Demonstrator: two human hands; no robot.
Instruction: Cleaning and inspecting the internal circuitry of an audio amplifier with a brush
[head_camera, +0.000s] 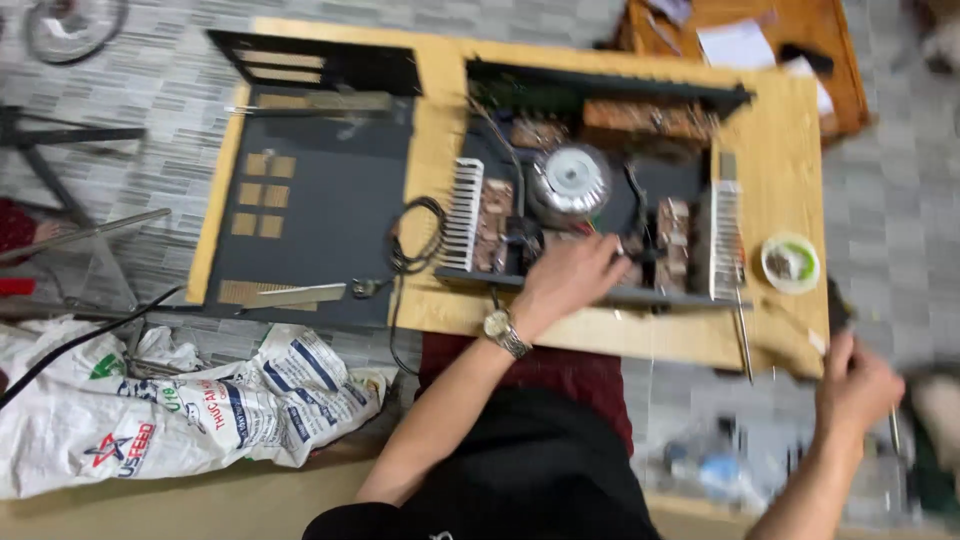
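The opened black metal amplifier chassis (600, 190), with a round silver transformer and ribbed white heat sinks, sits at the middle of the pale wooden bench (780, 140). It looks heavy and stiff, its boards and wires fragile; the outer frame seems the safest hold. The left hand (570, 275) rests on its front edge, fingers spread, gripping nothing. At four o'clock, off the bench, the right hand (855, 385) curls around something blurred. At eight o'clock lies a crumpled white printed sack (200, 410) with red and blue markings.
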